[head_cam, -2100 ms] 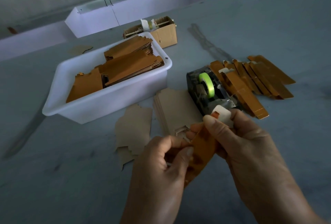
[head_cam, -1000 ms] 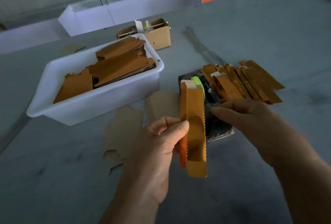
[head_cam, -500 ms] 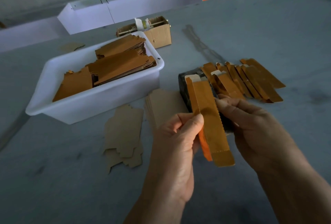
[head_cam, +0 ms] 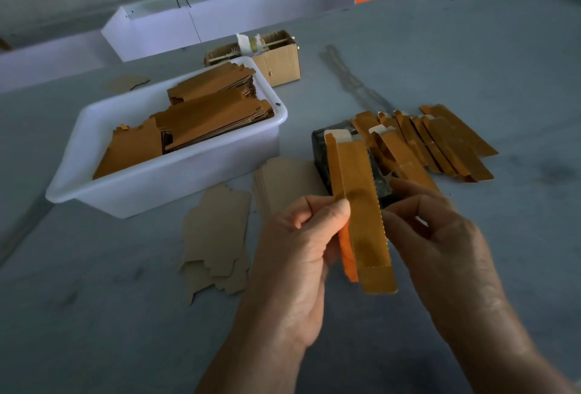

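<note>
We are pinching with our left hand (head_cam: 298, 245), thumb against fingers (head_cam: 303, 205), while our right hand (head_cam: 440, 236) is curling its fingers close alongside.

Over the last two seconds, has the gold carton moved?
Yes. The carton now stands up in front of the tape dispenser; earlier it lay below it.

On my feed: one person's bare arms, wrist to fingertip.
I see the left hand (head_cam: 301, 252) and right hand (head_cam: 440, 242) uncovered, each bare forearm (head_cam: 251, 362) running off the bottom edge, with short plain fingernails (head_cam: 342, 208) and creased knuckles (head_cam: 309, 201).
</note>
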Available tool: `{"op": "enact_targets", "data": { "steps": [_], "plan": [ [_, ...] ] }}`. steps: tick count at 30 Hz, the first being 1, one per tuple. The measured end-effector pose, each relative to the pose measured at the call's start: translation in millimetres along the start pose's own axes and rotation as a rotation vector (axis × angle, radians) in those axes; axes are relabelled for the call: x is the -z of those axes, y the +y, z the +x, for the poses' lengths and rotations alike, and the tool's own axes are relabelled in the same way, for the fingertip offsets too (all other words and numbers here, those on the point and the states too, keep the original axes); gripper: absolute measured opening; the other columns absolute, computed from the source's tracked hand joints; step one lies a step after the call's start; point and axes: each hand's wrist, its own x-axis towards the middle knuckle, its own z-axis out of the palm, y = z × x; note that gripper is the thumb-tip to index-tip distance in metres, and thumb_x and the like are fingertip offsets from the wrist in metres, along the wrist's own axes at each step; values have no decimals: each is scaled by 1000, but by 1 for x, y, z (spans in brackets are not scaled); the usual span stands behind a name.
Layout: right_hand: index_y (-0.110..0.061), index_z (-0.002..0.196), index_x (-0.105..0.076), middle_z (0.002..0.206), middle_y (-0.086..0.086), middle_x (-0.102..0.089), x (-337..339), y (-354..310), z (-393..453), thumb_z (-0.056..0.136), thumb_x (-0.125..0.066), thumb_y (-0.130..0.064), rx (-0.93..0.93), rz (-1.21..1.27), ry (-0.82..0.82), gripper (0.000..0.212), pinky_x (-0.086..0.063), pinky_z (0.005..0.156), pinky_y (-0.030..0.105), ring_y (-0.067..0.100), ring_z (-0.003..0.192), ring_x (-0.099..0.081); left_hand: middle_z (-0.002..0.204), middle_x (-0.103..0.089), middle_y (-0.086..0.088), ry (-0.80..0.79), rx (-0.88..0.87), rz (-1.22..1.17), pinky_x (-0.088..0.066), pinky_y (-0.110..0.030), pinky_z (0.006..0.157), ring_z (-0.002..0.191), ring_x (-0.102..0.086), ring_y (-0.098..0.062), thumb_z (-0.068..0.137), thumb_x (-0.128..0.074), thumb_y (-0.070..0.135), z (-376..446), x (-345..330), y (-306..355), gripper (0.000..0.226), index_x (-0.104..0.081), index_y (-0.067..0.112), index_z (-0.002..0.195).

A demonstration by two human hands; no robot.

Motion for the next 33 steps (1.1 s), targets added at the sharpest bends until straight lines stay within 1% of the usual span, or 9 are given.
{"op": "enact_targets", "data": {
  "steps": [6, 9, 13, 17, 19, 22, 24, 26, 33],
  "plan": [
    [-23, 72, -64, 125, -11, -57, -2, -1, -2, 79, -63, -24, 40, -16, 24, 7, -50, 87, 35, 11, 110, -56, 64, -61, 3, -48, -43, 316, -47, -31, 64, 64, -57, -13, 89, -64, 18, 8, -2, 5, 20, -65, 18, 69],
    [-25, 72, -61, 127, -9, -55, -4, 3, -3, 82, -64, -17, 81, -49, 42, 14, -43, 82, 22, 10, 111, -54, 70, -62, 0, -53, -47, 430, -46, -32, 65, 69, -58, -17, 89, -65, 23, 11, -4, 7, 16, -66, 18, 74],
    [-19, 73, -60, 117, -11, -55, -4, 5, 0, 80, -67, -12, 173, -174, 58, 12, -37, 72, 9, 8, 100, -55, 67, -60, 9, -27, -77, 549, -45, -20, 59, 62, -57, -2, 90, -63, 23, 12, -6, 6, 12, -66, 21, 78],
    [-15, 75, -64, 110, -13, -59, 4, 5, 4, 81, -66, -11, 185, -179, 5, 8, -41, 72, 10, 5, 95, -58, 69, -63, 7, -16, -38, 544, -46, -20, 57, 63, -59, -4, 89, -64, 20, 15, -6, 7, 14, -65, 21, 76],
    [-23, 79, -63, 112, -14, -59, 12, 4, 2, 85, -61, -16, 154, -86, -2, 9, -41, 65, 9, -2, 88, -58, 72, -65, 0, -29, 14, 467, -46, -29, 61, 69, -60, -14, 89, -64, 16, 17, -4, 10, 17, -65, 18, 73],
    [-32, 79, -56, 100, -13, -61, 28, -4, 1, 85, -54, -31, 183, -8, 37, 6, -39, 55, 13, 0, 71, -56, 67, -66, 1, -39, 39, 393, -45, -26, 56, 61, -59, -13, 88, -64, 11, 17, -3, 12, 18, -68, 16, 71],
    [-29, 76, -59, 82, -6, -64, 37, -19, 0, 76, -55, -41, 214, 152, -68, 12, -49, 56, 20, 7, 70, -59, 70, -71, -1, -39, 37, 384, -47, -26, 56, 62, -62, -13, 87, -65, 11, 14, -3, 11, 14, -72, 15, 76],
    [-28, 73, -64, 70, -5, -63, 41, -29, -1, 68, -56, -41, 236, 272, -241, 16, -49, 56, 15, 7, 64, -59, 78, -74, -4, -42, 44, 383, -53, -30, 66, 69, -67, -16, 86, -66, 14, 10, -3, 10, 10, -75, 17, 81],
    [-33, 79, -71, 71, -7, -67, 34, -35, 2, 64, -56, -38, 273, 246, -412, 22, -48, 53, 13, 3, 63, -60, 77, -74, 1, -52, 35, 414, -51, -23, 66, 72, -69, -10, 82, -69, 21, -2, 0, 14, 6, -75, 21, 80]
  ]
}}
